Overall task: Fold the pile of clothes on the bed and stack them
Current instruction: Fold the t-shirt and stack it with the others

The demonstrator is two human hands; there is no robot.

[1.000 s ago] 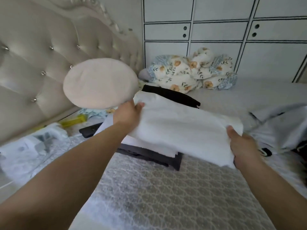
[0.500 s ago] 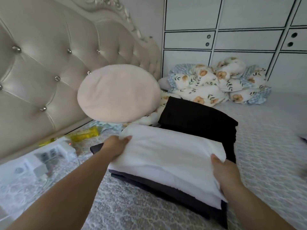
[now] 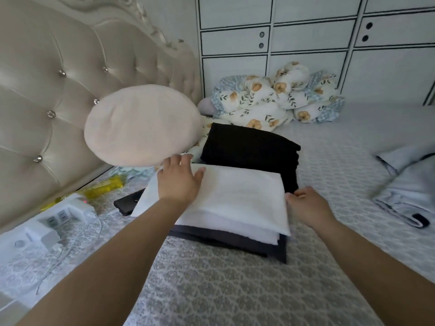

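Head view, only one. Your folded white cotton garment (image 3: 237,196) is down now. A second ago you carried it in both hands above the stack; now it lies flat on top of the dark navy folded clothes (image 3: 235,241), squared up, one white layer showing under its front edge.

Your left hand (image 3: 179,182) has let go its grip: fingers straight, palm pressing flat on the far-left corner of the white piece, grasping nothing. Your right hand (image 3: 308,205) sits at the right edge, fingertips touching the side of the fold. Fingers look relaxed, not curled round the cloth, but the tips are partly hidden, so that is a soft call.

A second stack, the black folded knit garment (image 3: 249,147), lies just behind, touching the white one's far edge.

Meaning for the task: this item reads as stacked; you are only patting it level. Not finished. A crumpled pale grey-blue garment (image 3: 409,184) lies unfolded well apart on your right, on the grey patterned bedspread (image 3: 235,290). Likely that comes next.

The round beige cushion (image 3: 141,125) leans on the headboard.
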